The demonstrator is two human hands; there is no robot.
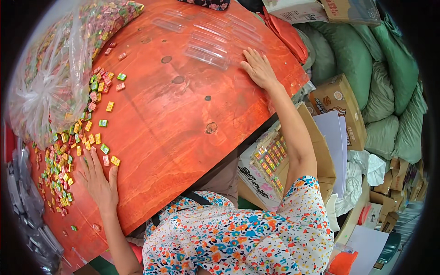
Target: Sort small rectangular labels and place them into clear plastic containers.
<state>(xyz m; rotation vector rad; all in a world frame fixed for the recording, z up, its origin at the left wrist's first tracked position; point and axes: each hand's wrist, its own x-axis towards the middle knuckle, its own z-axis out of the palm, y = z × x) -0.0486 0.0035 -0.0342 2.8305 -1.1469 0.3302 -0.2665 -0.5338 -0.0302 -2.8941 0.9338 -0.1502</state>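
My left hand [98,181] lies with its fingers stretched out on the red wooden table, its fingertips at the edge of a spread of small wrapped candies [62,174] in yellow, green, red and pink. My right hand [260,68] rests palm down across the table, fingers apart, just right of several long clear plastic trays [206,55]. Neither hand holds anything that I can see. At the far left, a big clear plastic bag [50,87] full of the same candies has spilled some onto the tabletop [169,142].
Below the table's right edge stands an open carton [321,156] with packs of candies [272,158] at its side. Behind it are a brown box [341,110] and stuffed green sacks [343,55]. Grey plastic packaging [27,197] lines the left edge.
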